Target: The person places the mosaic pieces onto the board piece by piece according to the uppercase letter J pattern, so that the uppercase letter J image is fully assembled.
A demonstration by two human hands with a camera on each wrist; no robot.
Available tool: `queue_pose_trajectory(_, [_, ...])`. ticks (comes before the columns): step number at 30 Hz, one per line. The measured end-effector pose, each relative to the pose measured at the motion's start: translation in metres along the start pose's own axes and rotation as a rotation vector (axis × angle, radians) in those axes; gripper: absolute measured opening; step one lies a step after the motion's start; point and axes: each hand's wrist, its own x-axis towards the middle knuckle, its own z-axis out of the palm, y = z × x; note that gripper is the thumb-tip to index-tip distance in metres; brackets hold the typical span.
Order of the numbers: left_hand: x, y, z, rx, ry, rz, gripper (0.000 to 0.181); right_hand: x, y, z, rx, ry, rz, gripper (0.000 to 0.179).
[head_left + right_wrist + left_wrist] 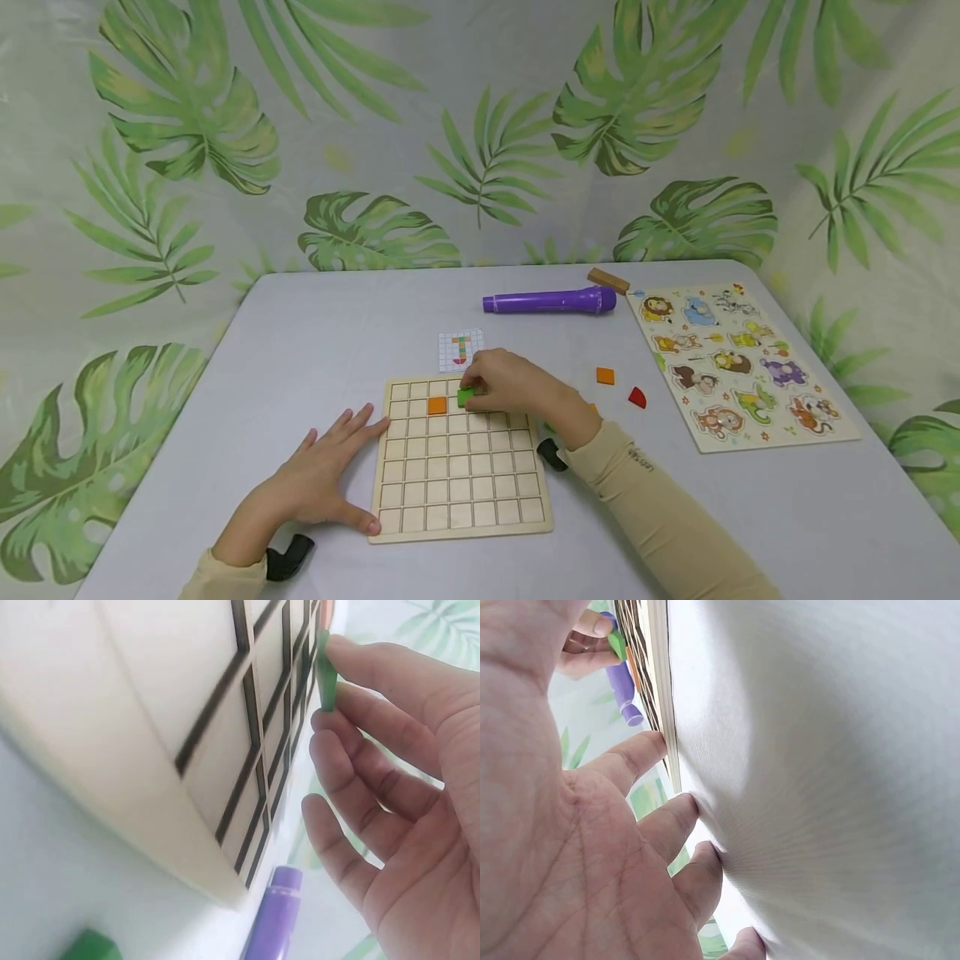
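A wooden grid board [465,533] lies on the table with an orange square tile [437,406] in its second row. Over that row, just right of the orange tile, my right hand [498,382] pinches a green square tile [465,397] between thumb and fingers. The right wrist view shows the green tile [326,673] edge-on at the fingertips. My left hand [322,471] is spread at the board's left side, thumb at the lower corner and index finger at the upper edge. In the left wrist view its fingers [671,825] are extended against board and tabletop.
Behind the board lies a small printed pattern card [447,354]. Farther back are a purple toy microphone [547,301] and a wooden block [608,280]. To the right sit an orange tile [605,376], a red quarter-round piece [637,397] and an animal puzzle board [738,375].
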Motion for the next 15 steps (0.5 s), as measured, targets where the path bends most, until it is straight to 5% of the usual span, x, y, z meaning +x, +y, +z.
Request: queue_pose_trajectory(15, [0.0002, -0.0006, 0.0001, 0.007, -0.005, 0.000, 0.139, 0.0032, -0.0099, 0.0039, 0.008, -0.032, -0.031, 0.018])
